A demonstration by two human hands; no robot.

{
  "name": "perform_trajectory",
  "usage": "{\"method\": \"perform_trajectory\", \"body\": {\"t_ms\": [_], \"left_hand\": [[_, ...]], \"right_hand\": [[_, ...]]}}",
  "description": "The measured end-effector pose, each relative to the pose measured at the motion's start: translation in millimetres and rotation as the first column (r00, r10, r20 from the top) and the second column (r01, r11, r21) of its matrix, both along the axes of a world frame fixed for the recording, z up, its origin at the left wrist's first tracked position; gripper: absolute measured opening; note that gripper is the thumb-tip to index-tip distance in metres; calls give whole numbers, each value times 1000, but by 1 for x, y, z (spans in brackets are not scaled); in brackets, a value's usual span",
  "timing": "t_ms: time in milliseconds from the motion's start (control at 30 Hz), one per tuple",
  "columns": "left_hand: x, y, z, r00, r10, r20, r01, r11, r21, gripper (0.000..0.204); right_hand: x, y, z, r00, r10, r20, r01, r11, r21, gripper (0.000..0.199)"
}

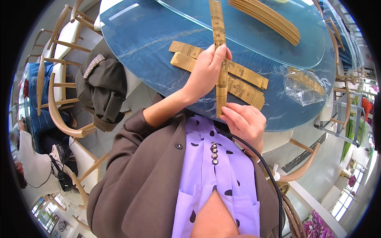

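One upright bamboo slip [219,47]; left hand [206,71] fingers around its middle; right hand [245,121] fingers pinching its lower end.

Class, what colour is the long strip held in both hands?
Golden tan, with dark markings: the strip, seen in the head view.

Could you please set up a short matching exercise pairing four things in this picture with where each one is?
Things:
1. long bamboo strip
2. clear plastic bag
3. dark jacket
4. fanned stack of strips

Places:
A. draped over a wooden chair beside the table
B. on the raised glass turntable
C. held between the left hand and the right hand
D. lying on the blue table, toward its right edge

Pairs: 1-C, 2-D, 3-A, 4-B
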State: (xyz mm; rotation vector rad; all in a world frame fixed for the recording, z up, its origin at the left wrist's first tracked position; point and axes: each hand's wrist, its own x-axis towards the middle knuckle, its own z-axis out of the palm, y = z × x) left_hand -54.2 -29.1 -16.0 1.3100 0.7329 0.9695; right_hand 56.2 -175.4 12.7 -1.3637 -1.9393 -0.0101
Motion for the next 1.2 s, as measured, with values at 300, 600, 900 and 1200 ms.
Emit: {"method": "perform_trajectory", "body": {"t_ms": [300,600,900,1200], "left_hand": [[-4,-1,1,997,-69,-35,70,998,10,38],[-1,-1,4,999,-42,31,42,999,-13,36],[-18,-11,17,956,-220,-192,232,972,43,27],[-81,189,49,780,466,-418,-70,728,682,34]], "right_hand": [[-1,1,6,999,14,37,-14,1000,-1,27],[0,4,0,999,-28,44,29,1000,-12,35],[5,15,-7,989,-126,-80,129,991,38,35],[17,14,-12,938,-234,-254,226,972,-61,32]]}}
